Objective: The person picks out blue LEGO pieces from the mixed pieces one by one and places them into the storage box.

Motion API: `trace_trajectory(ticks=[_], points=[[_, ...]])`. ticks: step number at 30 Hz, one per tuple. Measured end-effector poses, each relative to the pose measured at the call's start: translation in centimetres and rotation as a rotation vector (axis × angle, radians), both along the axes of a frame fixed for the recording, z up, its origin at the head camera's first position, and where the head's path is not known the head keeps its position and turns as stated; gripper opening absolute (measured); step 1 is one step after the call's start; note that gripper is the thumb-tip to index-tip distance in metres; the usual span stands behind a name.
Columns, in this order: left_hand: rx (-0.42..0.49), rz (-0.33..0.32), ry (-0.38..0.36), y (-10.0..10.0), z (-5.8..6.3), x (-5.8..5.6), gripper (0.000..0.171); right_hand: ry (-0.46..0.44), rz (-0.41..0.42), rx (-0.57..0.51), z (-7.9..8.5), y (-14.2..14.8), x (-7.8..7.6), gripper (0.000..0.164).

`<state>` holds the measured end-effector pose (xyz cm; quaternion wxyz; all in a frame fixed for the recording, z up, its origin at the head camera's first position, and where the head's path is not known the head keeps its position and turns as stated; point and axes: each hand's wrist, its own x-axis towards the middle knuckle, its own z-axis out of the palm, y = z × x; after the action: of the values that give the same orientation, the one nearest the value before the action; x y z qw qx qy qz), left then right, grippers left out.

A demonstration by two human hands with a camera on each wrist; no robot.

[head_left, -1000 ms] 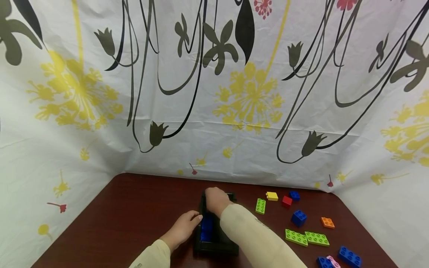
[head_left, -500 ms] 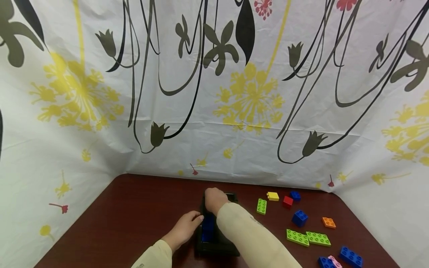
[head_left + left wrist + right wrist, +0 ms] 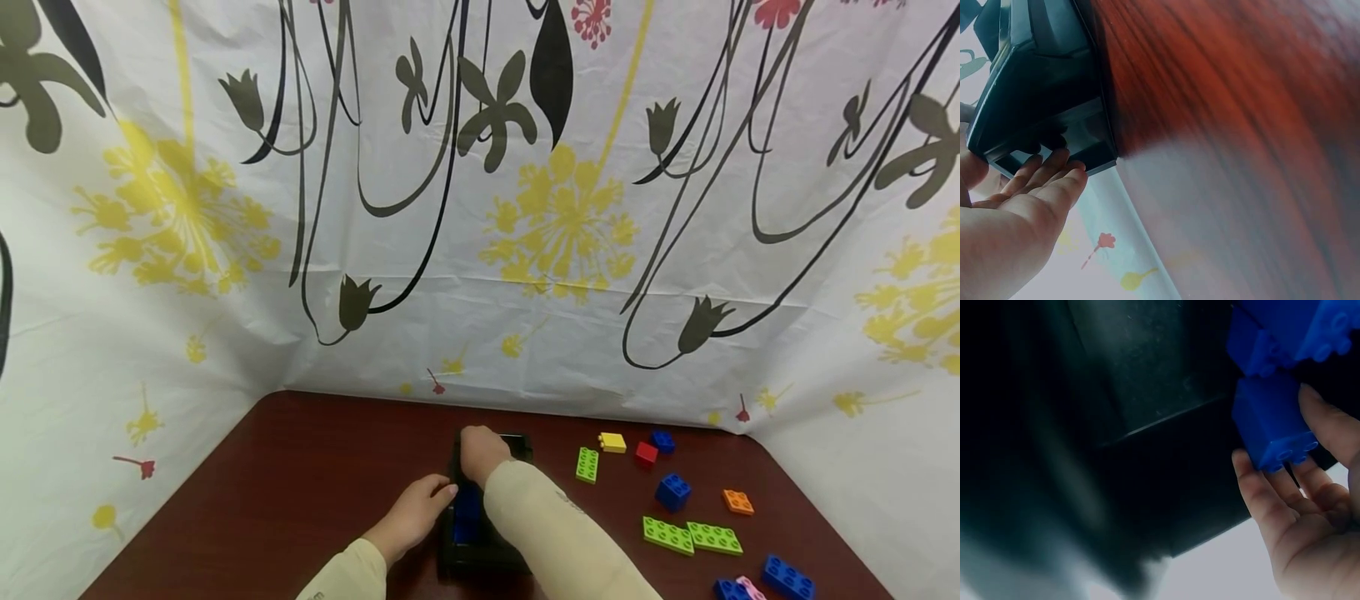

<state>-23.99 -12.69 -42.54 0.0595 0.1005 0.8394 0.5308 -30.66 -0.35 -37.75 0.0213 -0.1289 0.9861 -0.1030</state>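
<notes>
The right hand grips a blue brick between thumb and fingers, inside a black box; more blue bricks sit just beside it. To its left, the left hand — fingers nearly straight — touches the box's outer wall. Farther right, loose coloured bricks lie on the table.

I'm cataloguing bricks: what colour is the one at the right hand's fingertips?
The toy brick is blue, clearest in the right wrist view.
</notes>
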Motion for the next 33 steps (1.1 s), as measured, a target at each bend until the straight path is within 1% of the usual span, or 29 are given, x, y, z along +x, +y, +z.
trace_trajectory(ticks=[6, 16, 21, 28, 33], points=[[-0.002, -0.004, 0.004, -0.1, 0.0, 0.0, 0.043, 0.026, 0.001, 0.010, -0.9, 0.0, 0.0, 0.005], [0.000, -0.008, -0.019, -0.2, -0.2, -0.1, 0.044, 0.042, 0.014, -0.030, -1.9, 0.1, -0.1, 0.007], [0.002, -0.004, -0.030, -0.2, -0.3, -0.1, 0.044, 0.027, 0.025, -0.058, -2.2, 0.3, -0.1, 0.006], [-0.002, 0.006, -0.026, -0.1, -0.3, -0.1, 0.044, -0.027, 0.041, -0.043, -1.6, 0.4, 0.2, 0.012], [-0.004, 0.011, -0.022, 0.0, -0.2, 0.1, 0.043, -0.050, 0.039, -0.040, -1.8, 0.3, 0.1, 0.013]])
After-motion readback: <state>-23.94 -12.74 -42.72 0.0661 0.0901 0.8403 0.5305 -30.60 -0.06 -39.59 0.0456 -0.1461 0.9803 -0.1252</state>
